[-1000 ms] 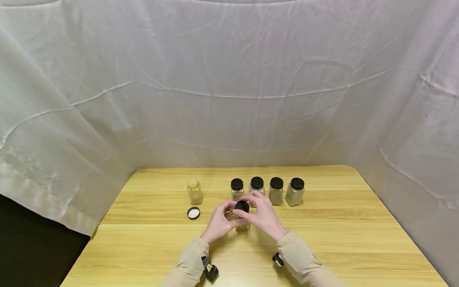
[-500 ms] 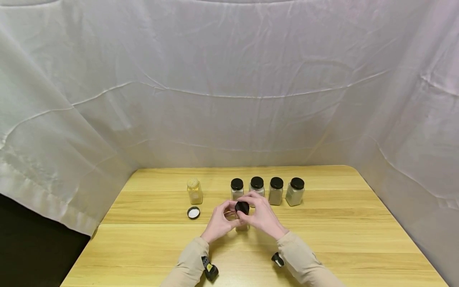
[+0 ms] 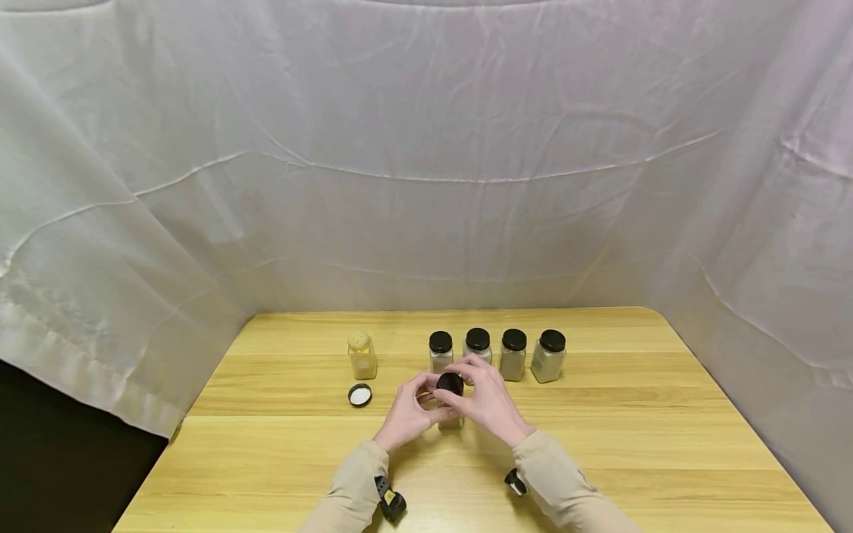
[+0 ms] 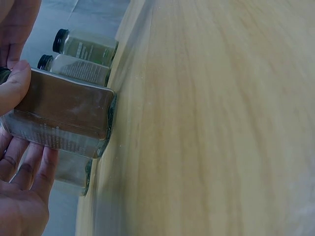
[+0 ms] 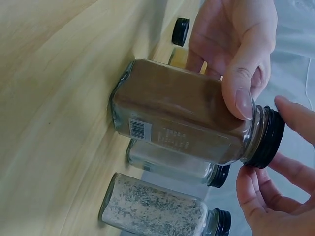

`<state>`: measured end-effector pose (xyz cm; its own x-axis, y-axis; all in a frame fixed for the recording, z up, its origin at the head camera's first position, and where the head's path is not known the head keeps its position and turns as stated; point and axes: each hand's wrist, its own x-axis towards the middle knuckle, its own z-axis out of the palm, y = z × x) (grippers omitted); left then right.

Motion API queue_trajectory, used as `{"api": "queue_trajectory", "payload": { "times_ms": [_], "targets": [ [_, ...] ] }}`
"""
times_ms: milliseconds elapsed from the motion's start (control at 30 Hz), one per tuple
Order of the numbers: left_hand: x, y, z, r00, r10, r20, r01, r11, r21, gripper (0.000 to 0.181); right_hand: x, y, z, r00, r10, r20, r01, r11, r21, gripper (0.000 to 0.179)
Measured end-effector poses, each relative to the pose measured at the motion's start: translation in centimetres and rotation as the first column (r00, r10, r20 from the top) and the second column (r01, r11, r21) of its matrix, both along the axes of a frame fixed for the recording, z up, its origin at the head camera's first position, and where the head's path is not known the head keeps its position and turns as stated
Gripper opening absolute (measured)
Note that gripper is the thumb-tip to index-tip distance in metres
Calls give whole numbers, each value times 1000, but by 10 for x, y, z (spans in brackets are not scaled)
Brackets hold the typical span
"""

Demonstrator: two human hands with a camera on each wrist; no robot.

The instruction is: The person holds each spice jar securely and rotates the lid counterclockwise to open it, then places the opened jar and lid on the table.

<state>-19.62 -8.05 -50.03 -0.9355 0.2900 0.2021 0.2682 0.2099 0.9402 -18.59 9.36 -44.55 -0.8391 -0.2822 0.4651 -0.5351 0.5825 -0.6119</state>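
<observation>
My left hand (image 3: 406,416) holds a square glass spice jar (image 5: 172,108) of brown powder round its upper body, thumb on one side and fingers on the other. The jar is upright on the table at the middle, its base at the wood. On its mouth sits a black screw lid (image 5: 271,140), with a strip of glass neck showing below it. The thumb and fingers of my right hand (image 3: 492,403) grip the lid's rim from the right. In the left wrist view the lid is mostly hidden behind the left thumb.
Behind my hands stands a row of several black-lidded spice jars (image 3: 513,363), partly covered by the right hand. To the left, a jar of yellow powder (image 3: 363,359) has its perforated top bare. A loose black lid (image 3: 360,395) lies upside down before it. A grey curtain (image 3: 426,222) hangs behind.
The right thumb and fingers turned round the lid half a second ago and are now back near their earlier position on its rim. The left hand and jar stay put.
</observation>
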Motion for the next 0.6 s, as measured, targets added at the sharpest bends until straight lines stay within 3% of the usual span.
{"api": "queue_trajectory", "payload": {
  "times_ms": [333, 600],
  "targets": [
    [-1, -1, -3, 999, -11, -37, 12, 999, 36, 45, 0, 3, 1, 997, 79, -16, -79, 996, 32, 40],
    [-2, -1, -2, 1000, -7, -29, 7, 1000, -5, 45, 0, -2, -1, 1000, -19, -14, 20, 997, 77, 42]
  ]
}}
